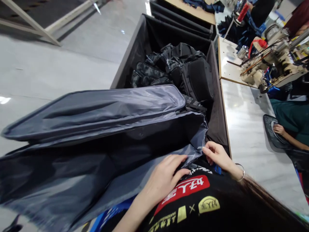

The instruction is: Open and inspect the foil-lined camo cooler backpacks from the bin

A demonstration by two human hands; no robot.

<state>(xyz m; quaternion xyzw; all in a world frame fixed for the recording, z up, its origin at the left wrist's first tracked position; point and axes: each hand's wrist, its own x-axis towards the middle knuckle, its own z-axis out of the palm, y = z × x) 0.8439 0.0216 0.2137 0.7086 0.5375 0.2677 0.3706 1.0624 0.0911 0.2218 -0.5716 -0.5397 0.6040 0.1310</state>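
We've got a long grey bag (96, 129) lying across our lap, stretching off to the left with its zip flap (101, 106) folded open so the shiny grey lining shows. Our left hand (164, 177) rests flat on the lining near the bag's right end, fingers stretched out and not really closed on anything, more pressing the cloth down. Our right hand (217, 156) is just beside it, pinching the corner edge of the lining between thumb and fingertips, so that one has a proper hold of the bag. There's a thin bracelet (241, 170) on that wrist.

Right behind the bag sits a big black bin (130, 54) with dark fabric walls, and a heap of black backpacks (183, 71) piled inside it. To the right is a pale worktable (246, 129) running alongside the bin, and further back a sewing machine (272, 64) with red thread bits around it. Another person's hand (279, 129) rests on a dark piece of cloth at the table's right edge, well apart from ours. Floor on the left is smooth grey.
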